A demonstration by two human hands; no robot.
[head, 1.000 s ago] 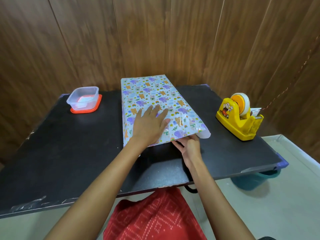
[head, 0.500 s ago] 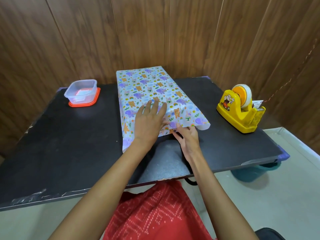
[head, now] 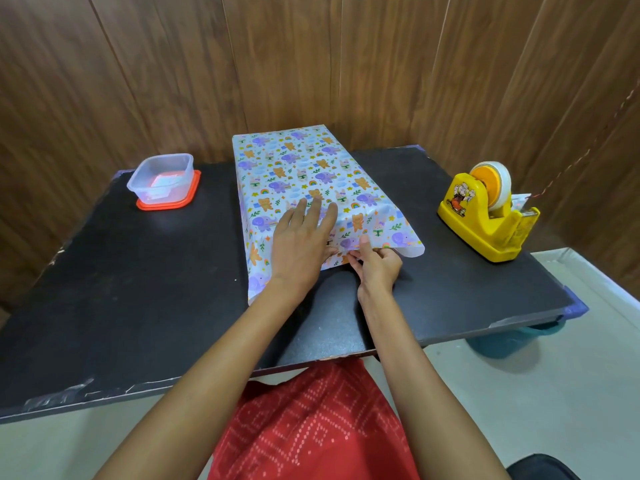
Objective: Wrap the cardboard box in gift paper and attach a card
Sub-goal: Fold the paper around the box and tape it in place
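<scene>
The box lies lengthwise on the black table, fully covered in gift paper printed with elephants, bears and rainbows. The cardboard itself is hidden. My left hand lies flat on the paper near the box's near end, fingers straight and pressing down. My right hand pinches the loose near edge of the paper, thumb on top and fingers curled beneath. The paper overhangs the box at the near end and curls open at the right corner. No card shows in the open.
A yellow tape dispenser stands at the table's right side. At the back left a clear plastic tub sits on an orange lid with small white pieces inside. Wooden wall panels rise close behind. A teal bin is under the right corner.
My right hand has gone from lying under the paper's near edge to pinching it with the thumb on top. My left hand stays flat on the box.
</scene>
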